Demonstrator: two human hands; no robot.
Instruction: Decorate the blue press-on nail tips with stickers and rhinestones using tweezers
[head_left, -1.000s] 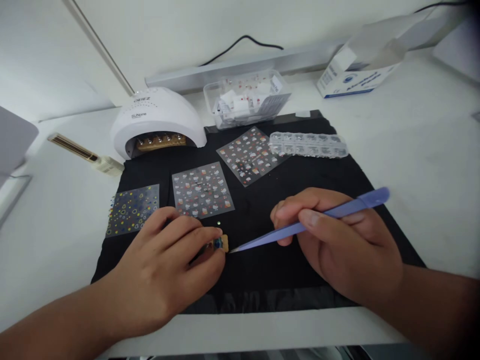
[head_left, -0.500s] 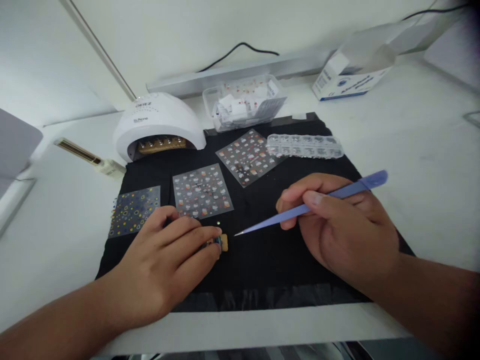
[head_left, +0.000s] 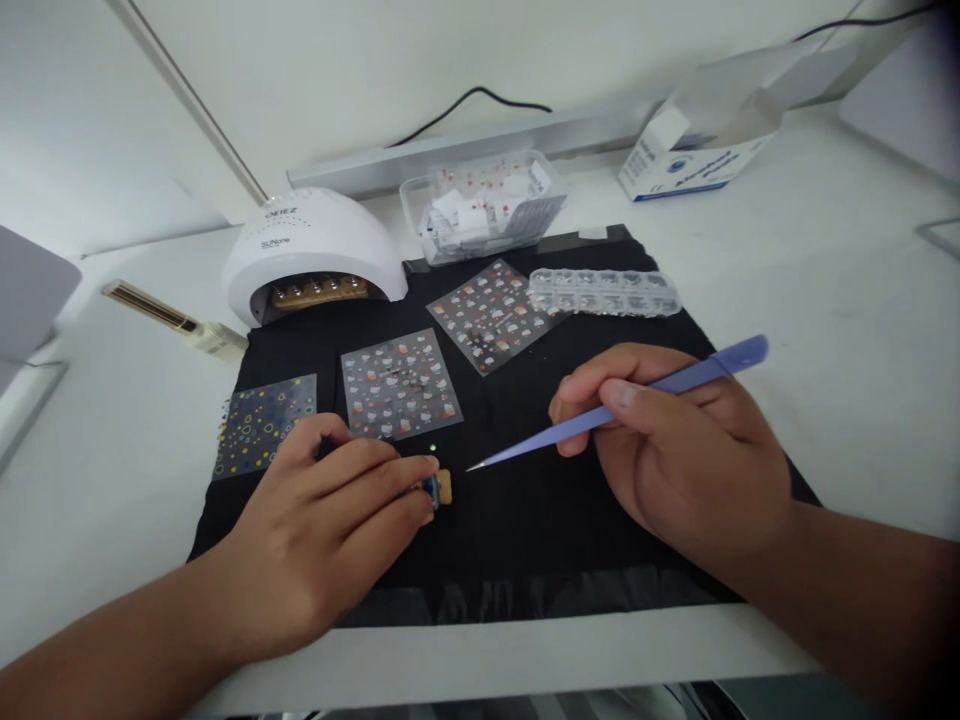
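My left hand (head_left: 337,520) rests low over the black mat, its fingertips closed on a small tan strip (head_left: 445,487) with a blue, nail-like piece on it. Fingers hide most of that strip. In my right hand (head_left: 667,440) is a pair of purple tweezers (head_left: 577,428), held like a pen. Their pale metal tip points left, just short of the strip and apart from it. A tiny shiny gem (head_left: 433,447) lies on the mat just beyond my left fingertips. Two clear sticker sheets (head_left: 401,383) (head_left: 491,315) lie farther back.
A white nail lamp (head_left: 315,240) holds a gold strip with metal studs. Behind the black mat (head_left: 525,540) sits a clear tub (head_left: 484,215) of packets. Also around are a compartment case (head_left: 604,292), yellow-and-blue sticker sheet (head_left: 262,425), bottle (head_left: 217,340) and opened carton (head_left: 694,165).
The view has shifted slightly. My left fingertips have drawn back a little, showing more of the blue piece. My right hand and the tweezers stay almost still.
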